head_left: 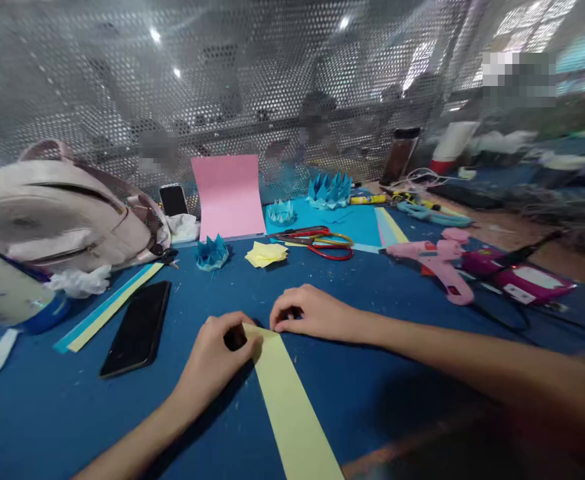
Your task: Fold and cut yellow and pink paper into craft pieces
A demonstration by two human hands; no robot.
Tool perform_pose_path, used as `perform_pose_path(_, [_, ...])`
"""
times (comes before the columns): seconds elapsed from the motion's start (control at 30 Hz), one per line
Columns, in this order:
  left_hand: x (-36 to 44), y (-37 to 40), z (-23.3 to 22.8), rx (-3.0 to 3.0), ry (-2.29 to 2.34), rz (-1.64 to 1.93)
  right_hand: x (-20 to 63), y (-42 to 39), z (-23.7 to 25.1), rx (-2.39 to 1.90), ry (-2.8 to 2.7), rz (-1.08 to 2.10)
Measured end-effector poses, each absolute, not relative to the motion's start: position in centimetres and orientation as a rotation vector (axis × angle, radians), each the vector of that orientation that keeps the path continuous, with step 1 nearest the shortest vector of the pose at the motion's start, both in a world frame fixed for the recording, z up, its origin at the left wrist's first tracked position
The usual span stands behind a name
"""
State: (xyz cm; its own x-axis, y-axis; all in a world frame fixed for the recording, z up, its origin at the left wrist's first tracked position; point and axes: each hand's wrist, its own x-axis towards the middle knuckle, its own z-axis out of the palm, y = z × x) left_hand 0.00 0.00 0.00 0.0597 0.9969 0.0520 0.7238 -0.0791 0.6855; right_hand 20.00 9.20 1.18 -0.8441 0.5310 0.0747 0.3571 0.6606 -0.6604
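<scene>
A long pale yellow paper strip (292, 413) runs from the near edge of the view up to both hands. At its far left corner, my left hand (222, 347) is closed, thumb and fingertips pinching the paper. My right hand (312, 312) is also closed, its fingertips at the strip's far right corner. The far end looks folded over in a small flap between the hands. Just beyond them lie folded yellow paper pieces (267, 254) and a blue pointed paper crown (211, 253). Scissors (329, 243) with red and yellow handles rest farther back.
A pink glue gun (435, 260) with a cable lies at right beside a magenta box (522, 277). On the left are a black phone (137, 330), paper strips (109, 307) and a pale backpack (57, 207). Pink paper (229, 197) stands at the back near more blue crowns (329, 190).
</scene>
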Motion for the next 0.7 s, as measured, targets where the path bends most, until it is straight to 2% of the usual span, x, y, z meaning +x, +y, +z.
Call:
perform_pose_path(0.43, [-0.2, -0.4, -0.1, 1.954, 1.684, 0.740, 20.2, 8.4, 1.4, -0.636, -2.762, 0.642])
perform_pose_path(0.6, [-0.8, -0.4, 0.0, 2.149, 1.604, 0.696, 20.3, 8.4, 1.2, -0.489, -2.837, 0.410])
perform_pose_path(0.7, [-1.3, -0.6, 0.0, 2.297, 1.542, 0.668, 20.5, 8.5, 1.5, -0.334, -2.902, 0.158])
